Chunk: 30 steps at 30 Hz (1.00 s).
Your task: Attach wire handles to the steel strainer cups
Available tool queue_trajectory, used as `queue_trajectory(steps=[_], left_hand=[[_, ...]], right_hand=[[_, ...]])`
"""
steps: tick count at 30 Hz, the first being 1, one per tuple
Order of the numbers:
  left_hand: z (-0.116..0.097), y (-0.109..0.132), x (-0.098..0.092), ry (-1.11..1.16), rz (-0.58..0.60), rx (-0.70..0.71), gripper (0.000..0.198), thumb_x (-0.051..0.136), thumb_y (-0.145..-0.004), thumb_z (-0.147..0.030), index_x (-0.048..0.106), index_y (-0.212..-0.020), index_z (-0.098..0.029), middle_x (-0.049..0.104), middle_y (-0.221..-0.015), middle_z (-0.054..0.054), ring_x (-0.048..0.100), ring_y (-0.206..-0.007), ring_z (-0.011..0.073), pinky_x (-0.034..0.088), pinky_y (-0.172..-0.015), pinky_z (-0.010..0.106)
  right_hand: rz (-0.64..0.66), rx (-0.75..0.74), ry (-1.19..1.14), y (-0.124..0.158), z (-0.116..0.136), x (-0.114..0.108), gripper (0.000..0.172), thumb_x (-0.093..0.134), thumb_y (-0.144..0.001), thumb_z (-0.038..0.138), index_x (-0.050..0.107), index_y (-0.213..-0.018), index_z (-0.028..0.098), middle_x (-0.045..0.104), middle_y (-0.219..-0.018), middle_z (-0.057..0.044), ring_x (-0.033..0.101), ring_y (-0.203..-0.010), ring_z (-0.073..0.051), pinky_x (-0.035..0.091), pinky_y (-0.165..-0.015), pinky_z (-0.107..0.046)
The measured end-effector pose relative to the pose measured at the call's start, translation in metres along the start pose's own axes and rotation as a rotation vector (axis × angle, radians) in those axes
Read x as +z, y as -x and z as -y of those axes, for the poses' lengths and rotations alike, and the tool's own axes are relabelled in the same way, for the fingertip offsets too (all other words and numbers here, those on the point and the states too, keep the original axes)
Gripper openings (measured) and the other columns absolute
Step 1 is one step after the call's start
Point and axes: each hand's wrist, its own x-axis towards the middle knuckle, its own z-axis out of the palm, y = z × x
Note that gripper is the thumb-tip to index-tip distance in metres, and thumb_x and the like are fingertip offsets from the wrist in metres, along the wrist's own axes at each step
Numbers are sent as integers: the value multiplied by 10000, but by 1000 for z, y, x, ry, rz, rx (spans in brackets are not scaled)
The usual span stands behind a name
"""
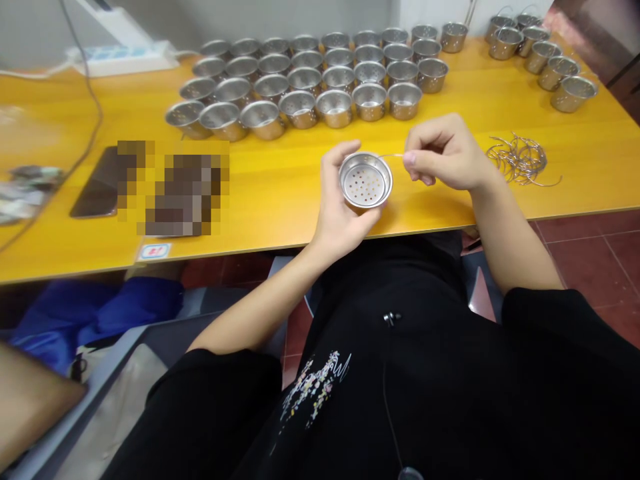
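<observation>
My left hand (336, 207) grips a small round steel basket (365, 180) with a perforated bottom, its open mouth turned toward me, just above the front edge of the yellow table (280, 193). My right hand (440, 157) pinches a thin wire handle (391, 156) whose end meets the basket's upper right rim. A tangled pile of several more wire handles (520, 160) lies on the table to the right of my right hand.
Several rows of the same steel baskets (310, 83) stand at the back middle of the table. Another group with handles (543, 53) sits at the back right. A dark phone (95, 183) lies at left, a white power strip (120, 57) at back left.
</observation>
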Motion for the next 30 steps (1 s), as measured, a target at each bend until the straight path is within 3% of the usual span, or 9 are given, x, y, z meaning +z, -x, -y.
queue_trajectory(steps=[7, 13, 19, 30], left_hand=[[8, 3, -1, -34, -33, 6, 1134, 865, -1049, -1085, 401, -1904, -504, 546, -1784, 123, 606, -1730, 535, 470, -1531, 859], [13, 2, 1, -13, -59, 47, 1147, 850, -1041, -1105, 396, -1909, -508, 539, -1750, 118, 594, -1716, 535, 441, -1527, 862], [9, 0, 2, -28, -83, 58, 1094, 795, -1068, -1118, 430, -1891, -497, 568, -1671, 116, 655, -1599, 502, 504, -1466, 837], [4, 1, 2, -27, -66, 57, 1069, 798, -1075, -1108, 462, -1870, -478, 585, -1642, 131, 657, -1600, 507, 515, -1459, 860]], right_hand=[[159, -106, 33, 1, 0, 0, 577, 1001, -1202, 518, 694, -831, 201, 675, -705, -1, 559, -586, -120, 406, -540, -238], [270, -142, -14, -1, -7, 0, 569, 938, -1260, 484, 690, -847, 182, 661, -676, 22, 554, -532, -94, 409, -535, -195], [295, -208, -45, -4, -13, 1, 550, 922, -1283, 426, 700, -853, 165, 673, -682, 21, 551, -515, -80, 417, -539, -183], [288, -145, -21, -3, -8, 1, 511, 905, -1254, 396, 682, -849, 180, 667, -670, 23, 550, -518, -85, 400, -539, -192]])
